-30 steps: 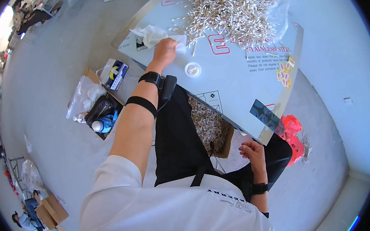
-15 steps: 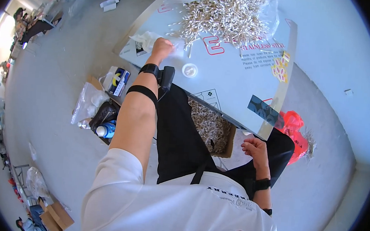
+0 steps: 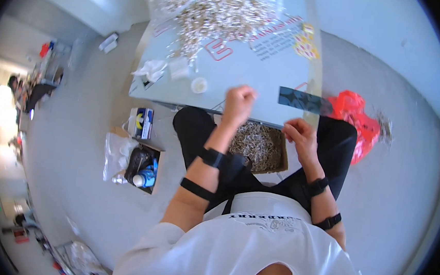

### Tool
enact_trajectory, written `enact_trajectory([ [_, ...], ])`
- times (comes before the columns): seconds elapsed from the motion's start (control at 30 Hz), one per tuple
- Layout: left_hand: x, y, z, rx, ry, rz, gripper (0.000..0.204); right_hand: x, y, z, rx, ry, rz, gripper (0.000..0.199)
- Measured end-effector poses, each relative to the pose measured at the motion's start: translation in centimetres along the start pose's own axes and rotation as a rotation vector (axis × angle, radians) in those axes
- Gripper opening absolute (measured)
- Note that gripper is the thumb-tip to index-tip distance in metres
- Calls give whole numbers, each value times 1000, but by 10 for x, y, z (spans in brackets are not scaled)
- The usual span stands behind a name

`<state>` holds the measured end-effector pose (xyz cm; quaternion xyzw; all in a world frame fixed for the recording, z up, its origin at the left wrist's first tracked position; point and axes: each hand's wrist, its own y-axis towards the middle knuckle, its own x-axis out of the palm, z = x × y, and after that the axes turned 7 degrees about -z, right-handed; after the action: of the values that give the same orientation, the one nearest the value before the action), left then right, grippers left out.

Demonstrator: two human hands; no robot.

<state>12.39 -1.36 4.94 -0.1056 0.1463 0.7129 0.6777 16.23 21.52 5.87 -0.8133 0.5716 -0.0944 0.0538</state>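
My left hand [image 3: 239,105] is over the front part of the table, its fingers curled together and slightly blurred. Close to the table's front right corner, my right hand [image 3: 302,138] has its fingers bent in toward the thumb. Whatever either hand may hold is too small to make out. A small round white container [image 3: 199,85] stands on the table, left of my left hand. Beside it lie a clear plastic piece [image 3: 180,68] and a crumpled white sheet [image 3: 152,70]. A large heap of cotton swabs [image 3: 219,16] spills from a clear bag at the back.
Below the table edge, between my legs, a cardboard box [image 3: 284,160] holds many swabs. Yellow-and-white labels [image 3: 305,46] and a dark patterned strip [image 3: 300,99] lie at the table's right. A red bag [image 3: 353,119] is beside it. An open box [image 3: 158,176] with a blue bottle stands left.
My left hand has drawn back from the crumpled sheet and moved right, toward my right hand. My right hand has risen slightly to the table corner. The whole view has shifted.
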Motion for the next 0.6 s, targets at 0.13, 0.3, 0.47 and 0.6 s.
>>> enact_trajectory([
  [0.13, 82, -36, 24, -228, -313, -105, 9, -2, 3, 8, -67, -32, 74, 16],
  [0.3, 103, -27, 49, -384, -434, -187, 10, -23, -5, 14, -83, 63, 198, 17],
  [0.47, 120, -17, 57, -247, -421, -236, 12, -43, -2, 15, -57, 269, 179, 19],
  [0.6, 125, -14, 51, -220, -299, -339, 9, -60, -3, 15, -5, 291, 147, 18],
])
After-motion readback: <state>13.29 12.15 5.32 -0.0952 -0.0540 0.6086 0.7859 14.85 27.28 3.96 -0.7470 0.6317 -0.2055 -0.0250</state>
